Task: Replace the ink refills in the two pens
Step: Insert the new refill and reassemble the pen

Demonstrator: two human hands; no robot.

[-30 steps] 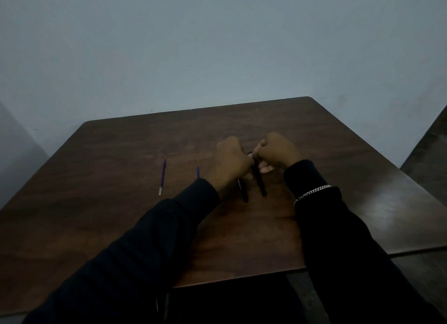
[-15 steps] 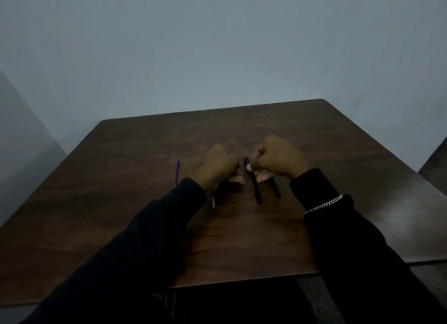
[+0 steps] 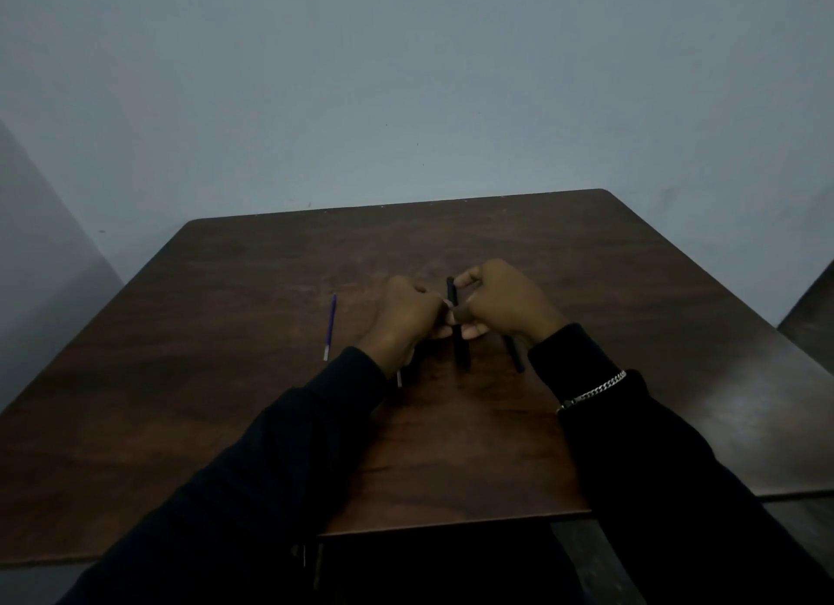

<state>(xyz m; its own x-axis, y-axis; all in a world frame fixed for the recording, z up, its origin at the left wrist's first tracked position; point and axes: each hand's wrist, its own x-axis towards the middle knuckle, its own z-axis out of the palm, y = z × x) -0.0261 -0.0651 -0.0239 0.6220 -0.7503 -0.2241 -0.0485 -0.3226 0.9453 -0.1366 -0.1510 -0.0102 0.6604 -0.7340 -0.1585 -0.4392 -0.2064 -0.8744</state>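
Note:
Both hands meet over the middle of the dark wooden table (image 3: 234, 392). My right hand (image 3: 505, 304) pinches a black pen (image 3: 459, 340) near its far end, and my left hand (image 3: 406, 320) grips the same pen from the left. A second black pen (image 3: 516, 356) lies on the table under my right wrist. One purple refill (image 3: 330, 327) with a pale tip lies to the left of my hands. Below my left wrist the pale tip of another refill (image 3: 399, 378) shows; the rest is hidden.
The table stands against a plain grey-blue wall (image 3: 406, 108). Its near edge (image 3: 451, 525) runs just above my forearms. A silver bracelet (image 3: 595, 390) sits on my right wrist. Dark furniture (image 3: 812, 306) shows at the far right.
The view has shifted, so everything sits further right in frame. My hands have drawn apart a little and lifted one black pen up between them; the other pen stays on the table.

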